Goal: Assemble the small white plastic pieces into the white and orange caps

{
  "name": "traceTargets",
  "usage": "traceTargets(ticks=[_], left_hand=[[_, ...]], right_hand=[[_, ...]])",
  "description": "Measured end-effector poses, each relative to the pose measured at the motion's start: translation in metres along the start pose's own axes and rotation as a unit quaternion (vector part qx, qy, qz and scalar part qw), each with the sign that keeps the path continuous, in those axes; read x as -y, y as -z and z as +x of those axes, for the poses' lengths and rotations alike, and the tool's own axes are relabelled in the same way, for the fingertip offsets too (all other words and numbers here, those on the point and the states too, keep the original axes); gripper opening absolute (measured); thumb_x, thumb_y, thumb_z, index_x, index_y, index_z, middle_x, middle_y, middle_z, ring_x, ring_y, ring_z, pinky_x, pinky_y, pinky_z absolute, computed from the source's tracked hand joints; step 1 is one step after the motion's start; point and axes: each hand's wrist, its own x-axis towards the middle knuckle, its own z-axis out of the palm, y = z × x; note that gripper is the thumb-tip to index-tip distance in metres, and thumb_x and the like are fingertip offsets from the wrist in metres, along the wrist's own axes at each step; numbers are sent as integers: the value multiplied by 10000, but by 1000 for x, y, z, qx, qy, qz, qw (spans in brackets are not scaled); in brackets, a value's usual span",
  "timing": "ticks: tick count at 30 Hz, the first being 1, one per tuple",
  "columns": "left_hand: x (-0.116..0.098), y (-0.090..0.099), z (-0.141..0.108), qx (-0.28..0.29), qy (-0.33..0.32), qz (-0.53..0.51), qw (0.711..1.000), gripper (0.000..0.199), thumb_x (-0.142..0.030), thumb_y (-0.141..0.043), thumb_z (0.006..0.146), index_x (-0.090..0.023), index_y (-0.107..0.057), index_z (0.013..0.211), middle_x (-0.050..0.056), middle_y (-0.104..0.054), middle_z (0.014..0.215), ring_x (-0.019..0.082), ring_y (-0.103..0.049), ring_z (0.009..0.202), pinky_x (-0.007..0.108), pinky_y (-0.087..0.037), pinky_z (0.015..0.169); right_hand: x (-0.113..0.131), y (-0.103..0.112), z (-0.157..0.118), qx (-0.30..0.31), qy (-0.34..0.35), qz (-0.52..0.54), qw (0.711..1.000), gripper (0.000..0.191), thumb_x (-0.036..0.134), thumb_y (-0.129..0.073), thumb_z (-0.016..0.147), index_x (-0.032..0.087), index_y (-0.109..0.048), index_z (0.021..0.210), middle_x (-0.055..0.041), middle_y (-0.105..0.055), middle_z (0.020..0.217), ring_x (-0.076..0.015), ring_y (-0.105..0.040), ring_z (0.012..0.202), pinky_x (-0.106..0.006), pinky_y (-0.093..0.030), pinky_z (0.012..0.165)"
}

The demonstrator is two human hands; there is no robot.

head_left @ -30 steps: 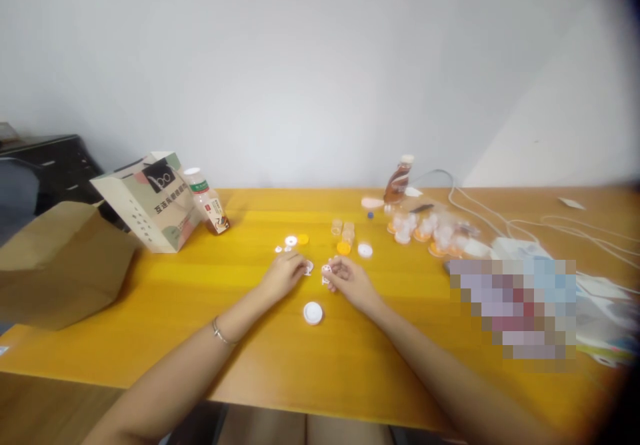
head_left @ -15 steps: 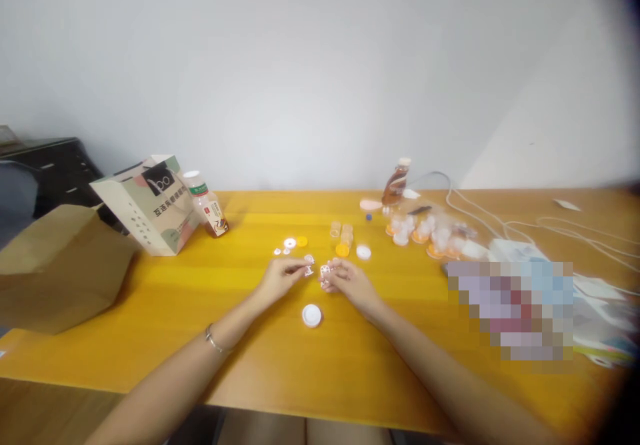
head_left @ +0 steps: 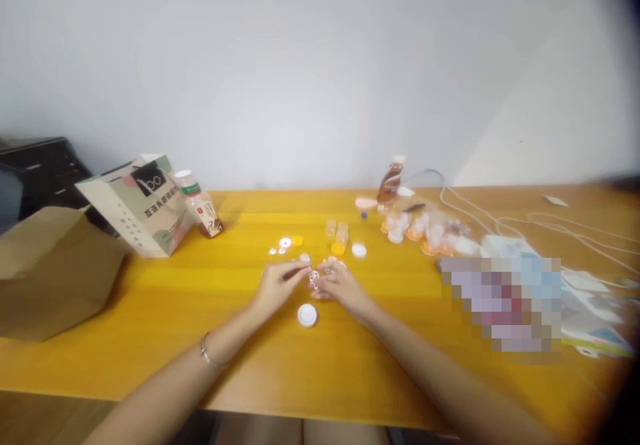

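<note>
Fingers in close now: on the left hand point(head_left: 276, 290), thumb and forefinger pinch a small white openwork plastic piece point(head_left: 305, 258), and the right hand point(head_left: 345, 288) has curled fingertips gripping a white cut-out plastic piece point(head_left: 314, 276), blurred, right between the two hands. This looks like the fitting step, piece to piece, and the next move seems to call for steady tips and careful lining-up; whether the pieces touch, I can't tell. Lacy little things they are, pale with reddish gaps, more white bits point(head_left: 330, 266) just beyond the right fingers. Near side, a round white shallow lid-like disc point(head_left: 307, 315) lies flat on the yellow-brown wooden table point(head_left: 270, 375). Far left, a flat round yellow disc point(head_left: 297, 240); far right of the hands, clear plastic cups point(head_left: 342, 233) beside another white disc point(head_left: 359, 250).
</note>
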Motion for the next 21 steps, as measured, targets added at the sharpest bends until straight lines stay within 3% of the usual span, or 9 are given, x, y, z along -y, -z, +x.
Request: traceTargets(ticks=[4,11,21], left_hand=[[-1,-2,-3,-5,-35,8,999,234,-304,-572,727,-159,-660,888,60,-676,896,179,-642,778,308,-529,740],[-1,1,-5,48,-194,92,976,226,-235,-547,760,-196,-627,968,59,-631,1027,174,-594,943,330,-472,868],[-12,1,-6,56,-175,109,977,244,-223,-500,790,-205,-592,1015,63,-618,1037,178,-562,971,347,-442,875]], right_hand=[[0,-1,-1,11,-20,18,1000,274,265,-699,604,176,-485,750,-2,-669,669,-140,-657,627,-326,-526,741],[2,-1,-4,18,-17,66,998,252,276,-697,602,177,-487,700,7,-672,690,-130,-659,662,-262,-527,729],[7,-1,-5,12,8,74,997,238,283,-682,618,180,-497,727,1,-670,773,-137,-646,767,-313,-492,816]])
